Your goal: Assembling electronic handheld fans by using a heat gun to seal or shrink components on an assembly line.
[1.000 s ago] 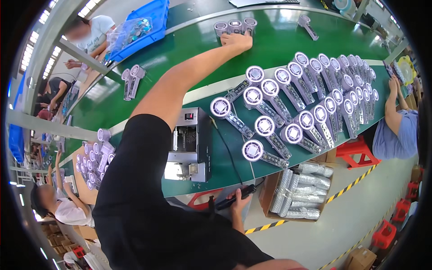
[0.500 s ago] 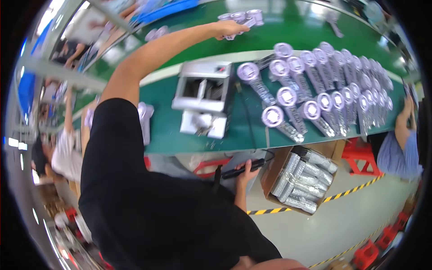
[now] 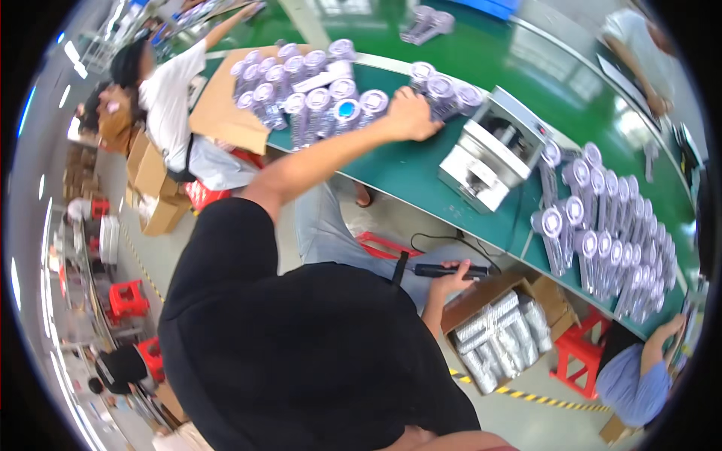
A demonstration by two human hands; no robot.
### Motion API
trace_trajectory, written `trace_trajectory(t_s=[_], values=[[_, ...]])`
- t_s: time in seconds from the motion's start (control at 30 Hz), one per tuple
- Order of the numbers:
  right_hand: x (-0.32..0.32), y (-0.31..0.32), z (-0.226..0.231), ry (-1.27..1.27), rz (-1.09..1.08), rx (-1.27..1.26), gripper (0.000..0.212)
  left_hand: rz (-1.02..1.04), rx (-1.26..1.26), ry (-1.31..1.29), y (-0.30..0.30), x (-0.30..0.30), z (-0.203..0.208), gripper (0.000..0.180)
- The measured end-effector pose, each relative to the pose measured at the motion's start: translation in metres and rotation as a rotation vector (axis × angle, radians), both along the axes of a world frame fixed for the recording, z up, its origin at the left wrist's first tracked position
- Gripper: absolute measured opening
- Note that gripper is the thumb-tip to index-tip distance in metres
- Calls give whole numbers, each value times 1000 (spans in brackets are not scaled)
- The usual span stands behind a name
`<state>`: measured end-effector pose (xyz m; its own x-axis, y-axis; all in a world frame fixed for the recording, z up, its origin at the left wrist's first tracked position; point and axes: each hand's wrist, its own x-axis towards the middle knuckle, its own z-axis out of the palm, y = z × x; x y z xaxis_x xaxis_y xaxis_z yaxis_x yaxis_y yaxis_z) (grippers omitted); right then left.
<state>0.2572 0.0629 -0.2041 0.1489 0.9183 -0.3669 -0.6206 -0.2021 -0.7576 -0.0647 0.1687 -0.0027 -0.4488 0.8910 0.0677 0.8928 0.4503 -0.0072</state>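
Observation:
My left hand [image 3: 412,116] reaches out over the table with its fingers curled at a small cluster of lilac round-headed handheld devices [image 3: 440,86]. Its grip appears closed around their handles, which the hand largely hides. Low beside my lap, my right hand [image 3: 455,278] is wrapped around a black corded electric screwdriver [image 3: 432,270], held roughly level and pointing left. Between the device groups stands a silver screw feeder box [image 3: 492,146] with an open top.
More lilac devices [image 3: 316,98] crowd a cardboard sheet [image 3: 218,113] at left; rows of others [image 3: 602,225] fill the table's right end. Below the edge, a carton [image 3: 470,316] holds silver bubble-wrapped packs. Co-workers sit left and right. A cable [image 3: 519,203] hangs near the feeder.
The view has swung left, bringing the left-hand device group into sight. My left hand has drawn back from the far green surface to the devices beside the feeder. My right hand keeps the screwdriver.

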Motion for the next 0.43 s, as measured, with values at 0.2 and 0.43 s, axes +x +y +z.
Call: trace_trajectory(t_s=[0.2,0.43], values=[[3,-5,0,-22,-18,-58,22,-82,287,-4,-37,40,48,69],[44,14,-26,-26,45,3,23,-1003,1023,-169,-142,83,256,18]])
